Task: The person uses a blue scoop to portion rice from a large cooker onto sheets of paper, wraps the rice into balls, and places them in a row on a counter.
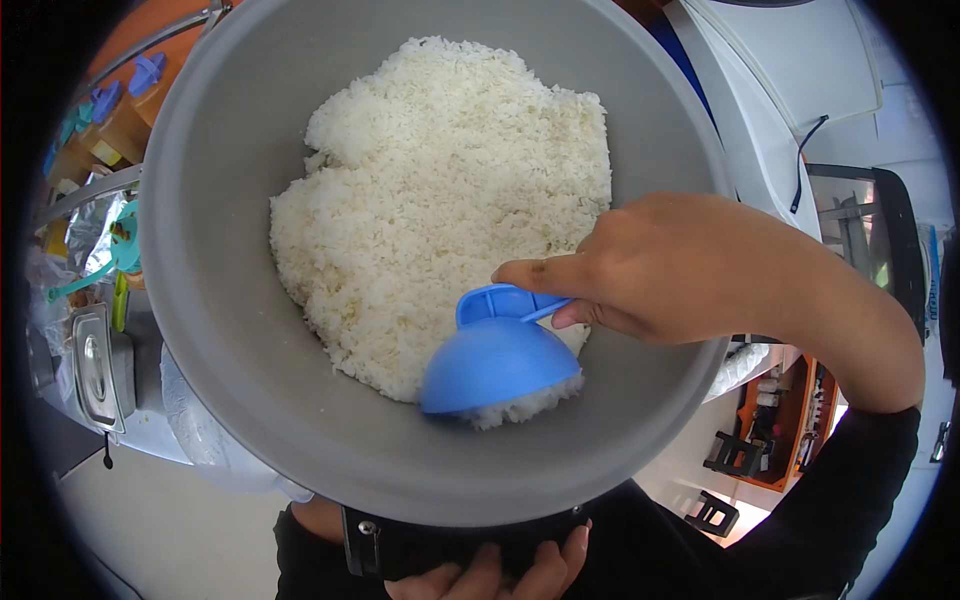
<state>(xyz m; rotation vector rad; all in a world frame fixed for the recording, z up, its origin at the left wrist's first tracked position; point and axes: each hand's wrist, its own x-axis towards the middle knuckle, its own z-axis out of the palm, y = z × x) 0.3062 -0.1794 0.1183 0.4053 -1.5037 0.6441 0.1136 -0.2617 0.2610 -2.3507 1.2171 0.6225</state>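
Observation:
A wide grey metal pot [240, 315] fills the middle of the view, with a large mass of cooked white rice [450, 187] inside. My right hand [637, 270] reaches in from the right and grips the handle of a blue plastic scoop [499, 367]. The scoop's rounded back faces up, and rice shows under its lower rim, close to the near wall of the pot. At the bottom of the view, my left hand [495, 574] has its fingers curled around the pot's black handle [450, 544]; part of that hand is hidden.
Squeeze bottles with purple and teal caps [112, 112] stand at the left. Below them are a lidded steel container [97, 367] and a clear plastic bag [199, 427]. On the right are a dark-framed glass-fronted appliance [862, 225], an orange shelf [787, 420] and black stools [712, 514].

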